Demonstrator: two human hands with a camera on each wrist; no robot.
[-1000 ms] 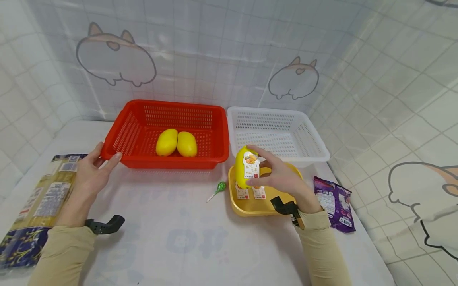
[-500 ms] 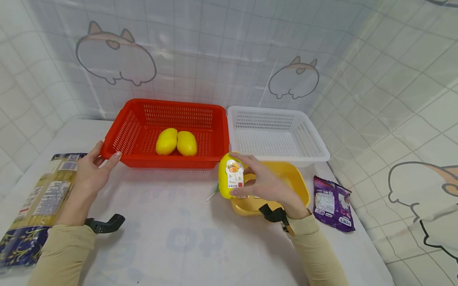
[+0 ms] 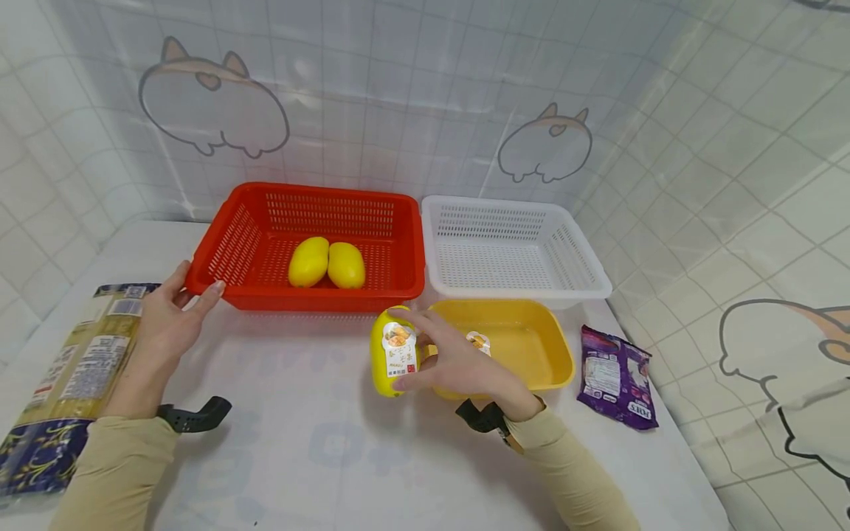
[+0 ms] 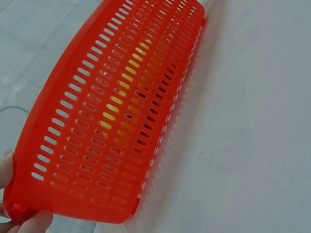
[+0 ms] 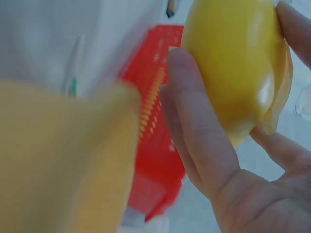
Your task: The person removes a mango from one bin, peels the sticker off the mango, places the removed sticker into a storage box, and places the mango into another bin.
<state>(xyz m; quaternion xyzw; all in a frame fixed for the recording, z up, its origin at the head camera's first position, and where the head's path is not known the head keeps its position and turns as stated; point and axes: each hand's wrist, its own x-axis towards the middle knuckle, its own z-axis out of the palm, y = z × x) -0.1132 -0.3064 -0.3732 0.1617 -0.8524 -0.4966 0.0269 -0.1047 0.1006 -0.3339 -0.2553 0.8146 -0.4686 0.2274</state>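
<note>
In the head view my left hand (image 3: 169,321) grips the red basket (image 3: 319,301) at its near left corner, thumb on the front side. The left wrist view shows fingertips (image 4: 36,222) curled at that corner. My right hand (image 3: 458,361) holds a yellow mango-shaped pack (image 3: 381,354) with a white printed label, thumb below and fingers above. It is left of the yellow bin (image 3: 561,346), over the table, in front of the basket. Two similar yellow mango-shaped pieces (image 3: 308,263) lie side by side inside the basket. A white label (image 3: 478,341) shows inside the bin, partly behind my hand.
An empty-looking white basket (image 3: 518,276) stands right of the red one. A purple snack bag (image 3: 617,377) lies at the right, and long clear packages of pale yellow sticks (image 3: 93,361) at the left. The right wrist view shows a lollipop's white stick (image 5: 75,60).
My right hand has carried the mango-shaped pack leftward and nearer, from above the yellow bin to the table in front of the red basket, covering the green lollipop. The left hand stays put.
</note>
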